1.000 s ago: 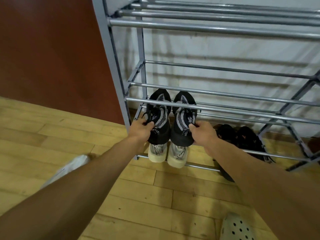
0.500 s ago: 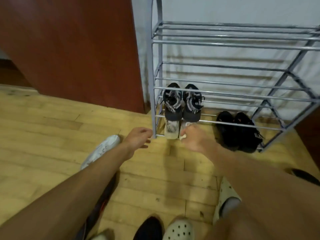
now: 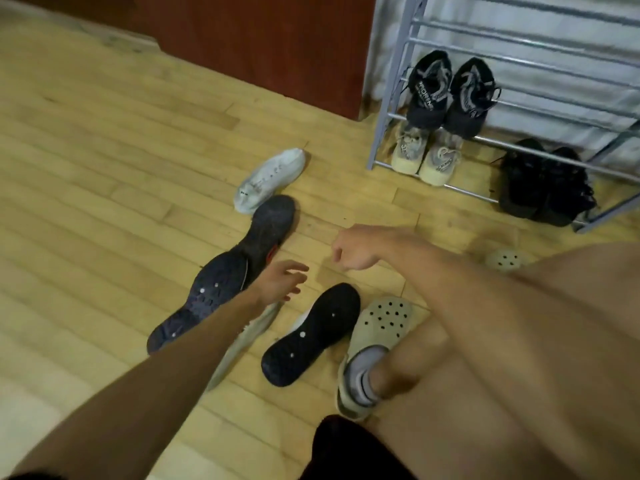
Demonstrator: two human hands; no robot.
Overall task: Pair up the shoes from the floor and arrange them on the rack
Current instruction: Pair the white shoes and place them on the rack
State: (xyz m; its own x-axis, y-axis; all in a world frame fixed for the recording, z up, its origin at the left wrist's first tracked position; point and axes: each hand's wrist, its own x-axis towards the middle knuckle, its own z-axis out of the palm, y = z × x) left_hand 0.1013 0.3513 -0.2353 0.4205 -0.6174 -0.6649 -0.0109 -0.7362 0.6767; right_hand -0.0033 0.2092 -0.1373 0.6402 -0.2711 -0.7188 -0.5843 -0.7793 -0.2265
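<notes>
Light wood plank floor (image 3: 104, 150) fills most of my view, blurry at the edges. Dark red-brown wooden panel (image 3: 259, 39) up top, its base on the floor. Pale wall (image 3: 384, 46) just right of the panel. Cream perforated clog (image 3: 381, 327) on my foot, grey-and-white sock (image 3: 363, 372) inside it. Second cream clog (image 3: 505, 260) further right, only its toe showing. Black shorts (image 3: 346, 448) at the bottom edge
</notes>
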